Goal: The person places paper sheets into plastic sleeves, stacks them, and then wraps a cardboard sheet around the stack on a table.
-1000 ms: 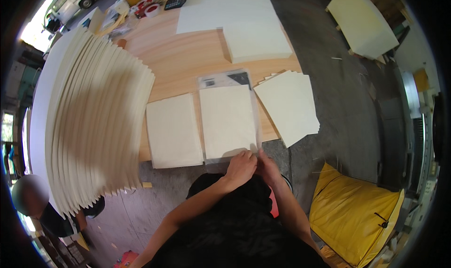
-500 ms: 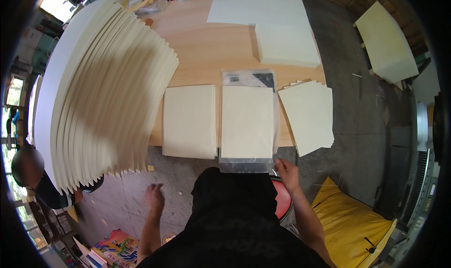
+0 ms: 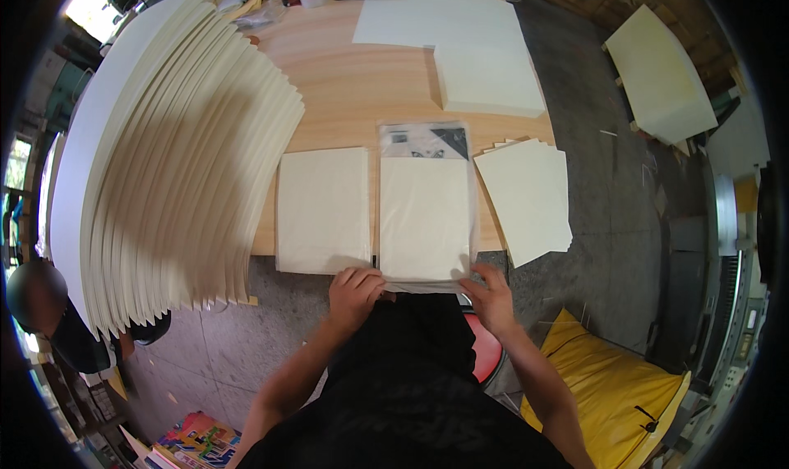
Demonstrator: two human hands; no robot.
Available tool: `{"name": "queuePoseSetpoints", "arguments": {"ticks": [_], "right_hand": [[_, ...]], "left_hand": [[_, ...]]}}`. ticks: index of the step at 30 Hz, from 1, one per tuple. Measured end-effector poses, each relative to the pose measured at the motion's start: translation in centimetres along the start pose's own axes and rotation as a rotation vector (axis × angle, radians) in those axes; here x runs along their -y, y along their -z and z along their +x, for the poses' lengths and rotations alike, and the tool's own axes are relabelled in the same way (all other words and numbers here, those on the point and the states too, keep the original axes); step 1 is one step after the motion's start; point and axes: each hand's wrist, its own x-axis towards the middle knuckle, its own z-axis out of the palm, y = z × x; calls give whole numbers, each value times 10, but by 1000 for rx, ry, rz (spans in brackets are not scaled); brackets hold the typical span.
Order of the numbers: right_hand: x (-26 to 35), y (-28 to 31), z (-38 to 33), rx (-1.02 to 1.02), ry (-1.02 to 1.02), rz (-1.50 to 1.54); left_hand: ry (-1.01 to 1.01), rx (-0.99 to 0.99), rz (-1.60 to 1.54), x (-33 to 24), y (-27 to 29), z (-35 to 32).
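- Both hands have come back up to the near edge of the wooden table (image 3: 353, 83) since half a second ago, when they hung low beside the person's body.
- Left hand (image 3: 355, 295) rests at the near left corner of the clear plastic sleeve (image 3: 426, 208), its fingers curled together over the sleeve's lower edge.
- Right hand (image 3: 491, 296) sits at the near right corner, fingers slightly spread, fingertips on the sleeve's edge; whether they pinch it cannot be told.
- Inside the sleeve lies a cream sheet; the sleeve lies flat in the middle of the table's near side, its lower end overhanging the edge toward the person.
- Just beside it to the left lies a cream sheet stack (image 3: 323, 210), and to the right a fanned stack of cream sheets (image 3: 528, 198) juts past the table's corner.
- Large cream boards (image 3: 164, 157) lean in a fanned row along the table's left.
- On the floor at lower right lies a yellow bag (image 3: 620, 387).
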Motion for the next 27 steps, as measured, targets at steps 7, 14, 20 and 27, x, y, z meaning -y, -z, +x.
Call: {"name": "queuePoseSetpoints", "arguments": {"ticks": [7,14,20,27], "right_hand": [[0,-43,-35,-77,-876,657],[17,-59,-17,-217,-1235,1279],[28,-61,-14,62,-1083,1215],[1,-49,-37,170,-1162,1211]], "left_hand": [[1083,59,-959,-6,-25,-55],[1408,116,-1664,7,-60,-77],[1464,442,-1692,-52,-120,-55],[1415,105,-1373,-18,-63,-52]]}}
